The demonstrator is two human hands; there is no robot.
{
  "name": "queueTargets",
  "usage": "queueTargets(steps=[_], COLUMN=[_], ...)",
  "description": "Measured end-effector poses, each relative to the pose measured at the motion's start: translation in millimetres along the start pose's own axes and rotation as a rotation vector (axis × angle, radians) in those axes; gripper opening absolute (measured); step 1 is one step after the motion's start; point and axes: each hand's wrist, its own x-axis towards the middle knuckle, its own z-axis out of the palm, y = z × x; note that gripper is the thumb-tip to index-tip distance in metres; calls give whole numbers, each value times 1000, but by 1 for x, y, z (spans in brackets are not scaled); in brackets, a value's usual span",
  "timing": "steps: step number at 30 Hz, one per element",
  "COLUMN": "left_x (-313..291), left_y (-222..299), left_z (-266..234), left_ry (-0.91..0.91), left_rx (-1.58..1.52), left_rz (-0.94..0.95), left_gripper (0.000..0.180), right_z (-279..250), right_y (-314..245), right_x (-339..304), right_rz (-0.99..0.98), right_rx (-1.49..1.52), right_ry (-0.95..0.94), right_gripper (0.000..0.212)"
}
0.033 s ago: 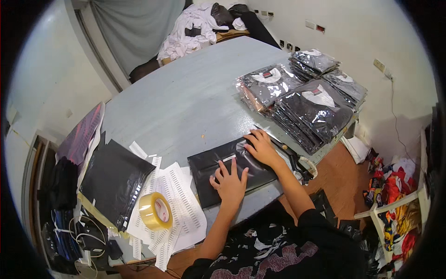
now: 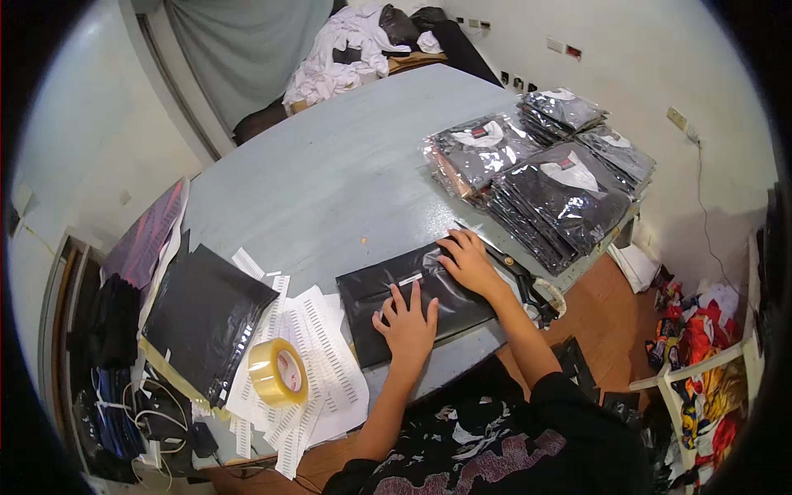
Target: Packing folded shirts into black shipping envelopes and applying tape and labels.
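Note:
A flat black plastic mailing bag (image 2: 370, 307) lies near the table's front edge, close to my body. On its upper face is a small white label (image 2: 409, 280). My left hand (image 2: 408, 326) rests on the bag with fingers spread, their tips at the label. Over the bag's right end, my right hand (image 2: 470, 266) lies with its fingers stretched toward the far corner. Neither hand is wrapped around anything. Just right of the bag sits a pair of black-handled scissors (image 2: 521, 274), partly hidden by my right hand and forearm.
Left of the bag, a clear tape roll (image 2: 278, 373) stands on printed label sheets (image 2: 334, 363). Beyond them lies a stack of black bags (image 2: 206, 309). Several piles of clear-wrapped dark shirts (image 2: 565, 194) occupy the grey table's (image 2: 330, 165) right side. A rack of colourful clothes (image 2: 701, 363) stands at right.
The whole view has shifted very slightly. Both hands keep their places on the black mailing bag.

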Motion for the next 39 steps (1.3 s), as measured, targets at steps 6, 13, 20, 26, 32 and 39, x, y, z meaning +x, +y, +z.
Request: queueTargets(steps=[6, 13, 20, 26, 32, 39], left_x=[-4, -14, -18, -8, -4, 1], left_y=[-48, -78, -82, -98, -101, -106], left_z=[-14, -32, -42, -30, -28, -30], left_ry=[-147, -163, -173, -61, -77, -87], left_rx=[-210, -510, -427, -579, -526, -445], left_rz=[-98, -88, -301, -412, -525, -544], left_gripper=[44, 44, 45, 46, 44, 36], right_z=[-20, -53, -52, -30, -16, -24], right_y=[-19, -25, -25, 4, 13, -2], right_x=[-31, -72, -57, -51, -45, -28], right_rz=[40, 258, 480, 540, 551, 546], right_rx=[13, 127, 409, 591, 388, 200], right_ry=[7, 78, -20, 43, 52, -56], right_gripper=[31, 32, 29, 36, 40, 38])
